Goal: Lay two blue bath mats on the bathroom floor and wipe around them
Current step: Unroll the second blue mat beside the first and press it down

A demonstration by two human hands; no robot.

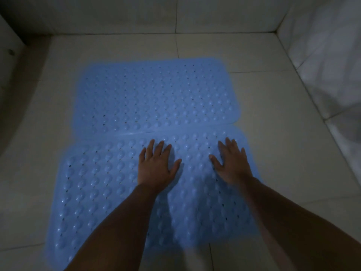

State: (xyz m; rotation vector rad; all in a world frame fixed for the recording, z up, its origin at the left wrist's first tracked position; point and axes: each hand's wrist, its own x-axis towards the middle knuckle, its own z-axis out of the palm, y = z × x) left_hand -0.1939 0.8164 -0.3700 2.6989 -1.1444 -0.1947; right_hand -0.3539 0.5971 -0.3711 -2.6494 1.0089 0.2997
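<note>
Two light-blue bath mats with raised bumps and small holes lie flat on the pale tiled floor, long sides together. The far mat point(154, 96) sits toward the back wall. The near mat point(93, 192) touches or slightly overlaps its front edge and is shifted a little left. My left hand point(156, 167) presses flat on the near mat near its far edge, fingers straight and spread. To its right, my right hand point(232, 163) lies flat on the same mat, fingers spread. Both forearms reach in from the bottom of the view.
Bare floor tiles point(273, 124) surround the mats on all sides. A tiled back wall point(175, 14) meets the floor behind the far mat. A marbled wall point(332, 65) runs along the right. A dark ledge or door frame point(11, 51) stands at the left.
</note>
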